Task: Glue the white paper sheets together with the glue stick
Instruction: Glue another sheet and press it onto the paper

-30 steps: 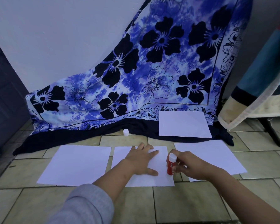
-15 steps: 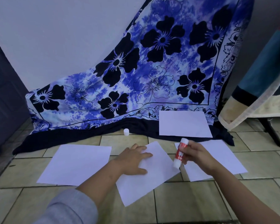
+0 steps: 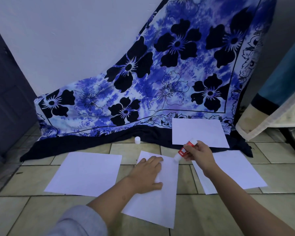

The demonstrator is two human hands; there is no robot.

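One sheet [image 3: 160,206] under flat left hand [image 3: 148,174]; right hand [image 3: 199,154] grips uncapped glue stick [image 3: 184,150], tip at sheet corner.

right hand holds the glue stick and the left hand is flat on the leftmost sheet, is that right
Not quite. In the head view the left hand lies flat on the middle sheet, not the leftmost sheet. The right hand does hold the glue stick.
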